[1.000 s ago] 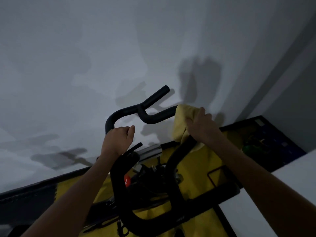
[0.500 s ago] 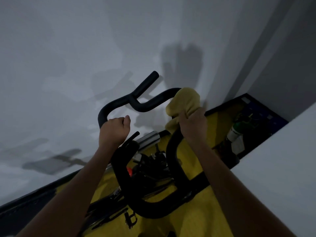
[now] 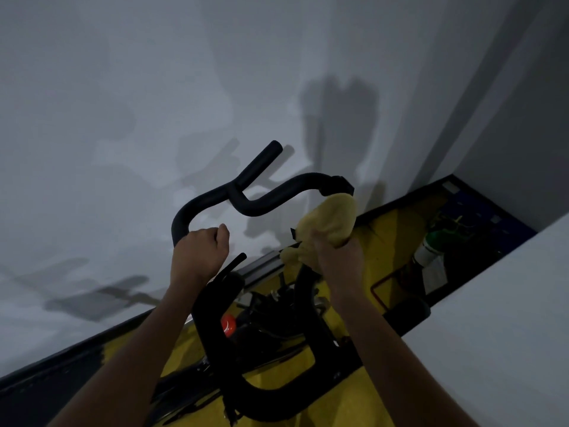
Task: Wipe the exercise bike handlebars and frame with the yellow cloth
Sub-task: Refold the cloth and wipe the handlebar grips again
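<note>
The black handlebars point(image 3: 255, 208) of the exercise bike curve up in the middle of the view, with the dark frame point(image 3: 264, 331) below them. My left hand point(image 3: 200, 257) grips the left bar with curled fingers. My right hand point(image 3: 337, 260) holds the yellow cloth point(image 3: 331, 221) wrapped round the right bar, just below its upper bend. The cloth bulges above my fingers and hides that part of the bar. A red knob point(image 3: 228, 325) shows on the frame between my forearms.
A pale wall point(image 3: 154, 103) stands close behind the bike. The floor mat point(image 3: 391, 235) is yellow with a dark border. A green and white bottle point(image 3: 431, 246) and dark clutter lie at the right, beside a white surface point(image 3: 508, 318).
My right hand has slid the cloth down the right bar, baring the upper bend. My left hand has kept its grip. The view has shifted slightly.
</note>
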`<state>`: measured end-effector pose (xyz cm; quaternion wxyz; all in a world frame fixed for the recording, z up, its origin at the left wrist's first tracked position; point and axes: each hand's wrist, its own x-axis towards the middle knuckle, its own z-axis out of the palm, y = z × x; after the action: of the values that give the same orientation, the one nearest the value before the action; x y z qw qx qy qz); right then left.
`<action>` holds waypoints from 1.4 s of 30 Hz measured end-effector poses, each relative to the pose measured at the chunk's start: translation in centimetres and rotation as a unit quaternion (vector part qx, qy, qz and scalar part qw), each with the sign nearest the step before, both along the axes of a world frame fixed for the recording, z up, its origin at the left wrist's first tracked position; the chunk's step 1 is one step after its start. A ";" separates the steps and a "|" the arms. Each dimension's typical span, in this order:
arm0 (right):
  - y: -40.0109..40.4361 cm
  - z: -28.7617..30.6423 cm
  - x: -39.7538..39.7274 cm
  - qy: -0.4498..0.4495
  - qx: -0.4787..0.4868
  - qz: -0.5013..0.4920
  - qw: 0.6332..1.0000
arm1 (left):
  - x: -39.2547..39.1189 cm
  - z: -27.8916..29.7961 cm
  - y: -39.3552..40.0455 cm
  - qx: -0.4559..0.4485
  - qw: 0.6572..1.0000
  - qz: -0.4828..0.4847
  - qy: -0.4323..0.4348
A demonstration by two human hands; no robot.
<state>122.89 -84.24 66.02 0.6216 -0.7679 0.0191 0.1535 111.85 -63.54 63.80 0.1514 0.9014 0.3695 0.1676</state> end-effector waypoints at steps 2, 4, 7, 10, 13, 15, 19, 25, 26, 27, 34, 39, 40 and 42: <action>0.6 1.5 2.0 -0.027 -0.008 -0.024 0.999 | 0.1 0.0 -0.1 -0.008 1.000 -0.003 -0.007; 1.4 2.8 4.0 -0.056 -0.024 -0.040 0.997 | 0.2 0.2 -0.1 -0.019 1.000 -0.009 -0.013; 2.4 3.2 5.3 -0.044 -0.028 -0.040 0.998 | 0.0 0.3 0.3 -0.098 0.995 -0.016 0.019; 3.0 2.6 4.6 -0.059 -0.058 -0.073 0.994 | 0.1 -1.1 2.0 -0.123 0.988 -0.071 0.061; 2.7 2.1 3.4 -0.075 -0.064 -0.097 0.990 | -0.3 -1.0 1.8 -0.094 0.992 -0.087 0.022; 2.5 1.7 2.4 -0.072 -0.045 -0.129 0.988 | 0.1 -0.8 1.5 -0.076 0.996 -0.039 0.003; 2.6 0.3 -1.0 -0.050 -0.024 -0.163 0.985 | 0.4 -0.7 2.2 -0.003 0.996 -0.085 -0.006; 2.4 -2.7 -7.0 -0.088 -0.157 -0.099 0.979 | 0.1 -0.5 3.1 -0.014 0.988 -0.156 0.015; 2.2 -3.1 -7.6 -0.110 -0.196 -0.086 0.971 | 0.0 -0.4 3.4 -0.021 0.985 -0.172 0.020; 1.9 -3.4 -8.2 -0.128 -0.230 -0.073 0.962 | 0.0 -0.4 3.8 -0.030 0.982 -0.186 0.023; 2.9 -1.1 -5.0 -0.078 -0.075 -0.103 0.989 | 0.0 -0.3 4.2 -0.045 0.978 -0.201 0.027; 3.9 1.3 1.5 -0.107 -0.058 -0.147 0.982 | -0.1 -0.5 4.3 -0.063 0.978 -0.196 0.018; 4.0 1.1 1.8 -0.116 -0.057 -0.152 0.980 | -0.1 -0.5 4.3 -0.068 0.978 -0.196 0.015; 4.2 0.6 1.8 -0.119 -0.028 -0.178 0.976 | -0.1 -0.3 4.1 -0.075 0.978 -0.195 0.006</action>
<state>124.67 -80.07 66.63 0.6147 -0.7823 0.0857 -0.0533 111.74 -59.44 63.48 0.2459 0.9433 0.1985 0.1015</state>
